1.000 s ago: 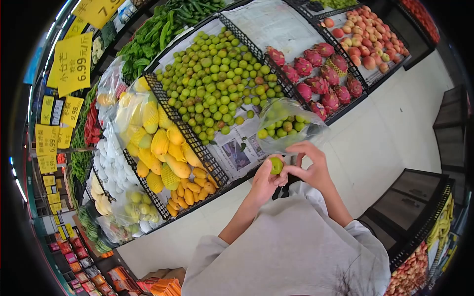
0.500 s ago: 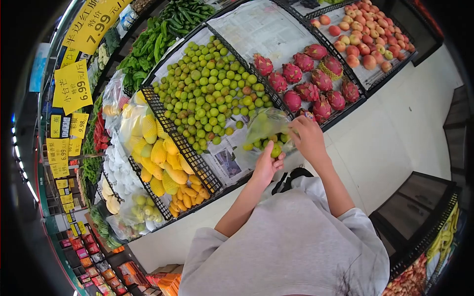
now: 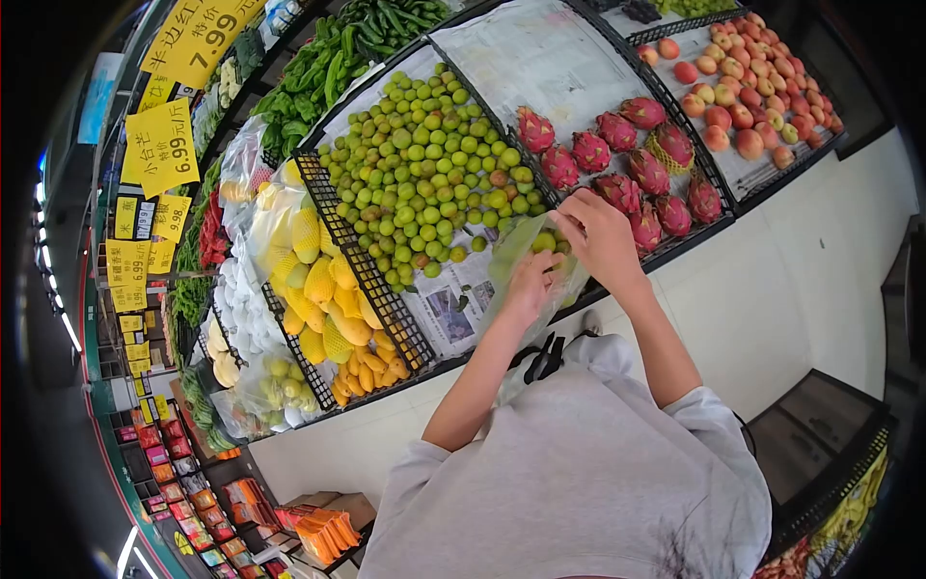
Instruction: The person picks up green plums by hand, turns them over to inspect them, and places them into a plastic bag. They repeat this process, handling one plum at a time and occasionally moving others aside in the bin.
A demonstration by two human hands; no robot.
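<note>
A thin clear bag [image 3: 526,262] of green fruit [image 3: 543,241] is gripped by both hands [image 3: 598,236], left hand [image 3: 533,285] lower; fruit could spill if the mouth sags.

My bag of green fruit

The clear plastic bag [image 3: 526,265] hangs open-mouthed between my hands, small green fruits [image 3: 543,241] showing inside.
</note>
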